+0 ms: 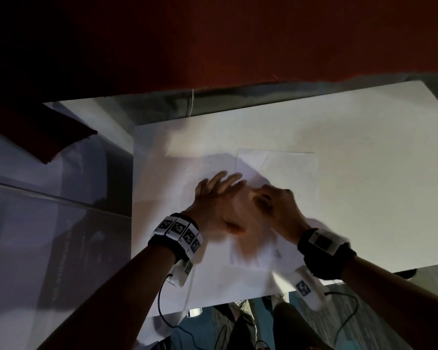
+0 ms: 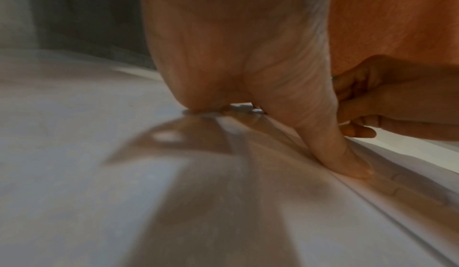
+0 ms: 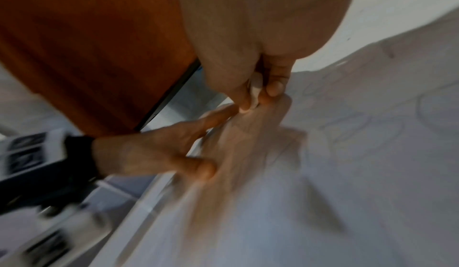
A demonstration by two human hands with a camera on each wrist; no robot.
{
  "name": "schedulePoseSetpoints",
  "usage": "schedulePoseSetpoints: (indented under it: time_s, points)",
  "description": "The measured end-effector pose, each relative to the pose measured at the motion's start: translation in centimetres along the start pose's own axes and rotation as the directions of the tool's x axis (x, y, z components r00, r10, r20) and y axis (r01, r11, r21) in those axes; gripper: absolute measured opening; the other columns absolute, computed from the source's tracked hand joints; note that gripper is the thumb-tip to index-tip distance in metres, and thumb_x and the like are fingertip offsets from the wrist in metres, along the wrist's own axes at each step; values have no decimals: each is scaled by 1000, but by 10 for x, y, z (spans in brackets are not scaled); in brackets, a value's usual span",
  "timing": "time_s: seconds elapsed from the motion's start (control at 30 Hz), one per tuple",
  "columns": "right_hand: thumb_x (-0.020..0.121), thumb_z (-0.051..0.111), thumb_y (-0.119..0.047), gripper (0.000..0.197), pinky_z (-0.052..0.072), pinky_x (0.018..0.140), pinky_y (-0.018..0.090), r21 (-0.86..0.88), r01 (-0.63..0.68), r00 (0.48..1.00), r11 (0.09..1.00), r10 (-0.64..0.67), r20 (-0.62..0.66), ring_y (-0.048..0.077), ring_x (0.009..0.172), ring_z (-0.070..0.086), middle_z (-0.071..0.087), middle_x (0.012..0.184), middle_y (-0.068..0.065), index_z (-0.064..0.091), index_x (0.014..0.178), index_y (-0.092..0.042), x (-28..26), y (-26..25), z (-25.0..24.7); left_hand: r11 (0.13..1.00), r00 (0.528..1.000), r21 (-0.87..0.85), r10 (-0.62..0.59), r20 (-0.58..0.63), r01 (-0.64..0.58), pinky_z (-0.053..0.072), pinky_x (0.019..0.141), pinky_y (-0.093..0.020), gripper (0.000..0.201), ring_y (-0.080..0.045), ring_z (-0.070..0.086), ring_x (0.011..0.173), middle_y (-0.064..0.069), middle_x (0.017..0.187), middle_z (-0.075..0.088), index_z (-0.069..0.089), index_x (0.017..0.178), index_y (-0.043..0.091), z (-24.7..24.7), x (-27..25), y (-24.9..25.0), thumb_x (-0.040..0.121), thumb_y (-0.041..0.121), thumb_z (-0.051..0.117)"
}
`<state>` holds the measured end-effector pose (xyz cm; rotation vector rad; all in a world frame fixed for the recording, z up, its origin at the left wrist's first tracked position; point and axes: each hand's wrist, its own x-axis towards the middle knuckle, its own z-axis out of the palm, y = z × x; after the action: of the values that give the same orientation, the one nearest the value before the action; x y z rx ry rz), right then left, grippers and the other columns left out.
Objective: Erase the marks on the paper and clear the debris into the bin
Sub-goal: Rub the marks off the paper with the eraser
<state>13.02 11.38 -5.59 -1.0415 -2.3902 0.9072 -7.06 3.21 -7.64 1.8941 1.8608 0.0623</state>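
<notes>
A white paper sheet (image 1: 288, 173) lies on the white table (image 1: 377, 147). My left hand (image 1: 218, 193) rests flat on the sheet's left part with its fingers spread, and in the left wrist view its thumb (image 2: 345, 157) presses the paper down. Just to its right, my right hand (image 1: 276, 200) is blurred with motion. It pinches a small white eraser (image 3: 254, 92) between thumb and fingers, with the tip on the paper next to the left hand (image 3: 161, 149). Faint pencil lines (image 3: 372, 124) show on the sheet. No bin is in view.
A dark red cloth (image 1: 48, 137) hangs over the floor to the table's left. A reddish wall (image 1: 263, 46) stands behind the table's far edge. Cables (image 1: 167, 311) trail from both wristbands over the near edge. Bare tabletop lies to the right of the paper.
</notes>
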Motion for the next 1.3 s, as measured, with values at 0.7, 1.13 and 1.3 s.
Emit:
schedulePoseSetpoints:
  time_s: [0.7, 1.13, 1.3]
  points:
    - [89, 66, -10, 8, 51, 75, 23, 40, 128, 969, 991, -133, 210, 10, 79, 64, 71, 89, -4, 72, 94, -13, -12, -4, 4, 1000, 1000, 20, 4, 21, -4, -1, 124, -50, 127, -13, -19, 155, 22, 168, -12, 4, 162, 40, 1, 1, -2, 64, 80, 74]
    - [84, 67, -6, 8, 52, 67, 31, -10, 98, 994, 995, -98, 51, 19, 69, 65, 70, 79, 1, 73, 89, -11, -4, -3, 7, 1000, 1000, 10, 6, 20, -6, 0, 124, -51, 127, -13, -19, 155, 21, 168, -12, 5, 162, 40, 3, 2, -2, 64, 79, 75]
    - [89, 65, -7, 12, 52, 75, 27, 38, 71, 989, 997, -76, 130, 15, 82, 65, 71, 91, -2, 71, 94, -15, -4, 6, 1, 1000, 1000, -2, 6, 22, -6, -1, 123, -50, 128, -10, -21, 154, 23, 168, -13, 4, 162, 41, 3, 3, -4, 63, 80, 75]
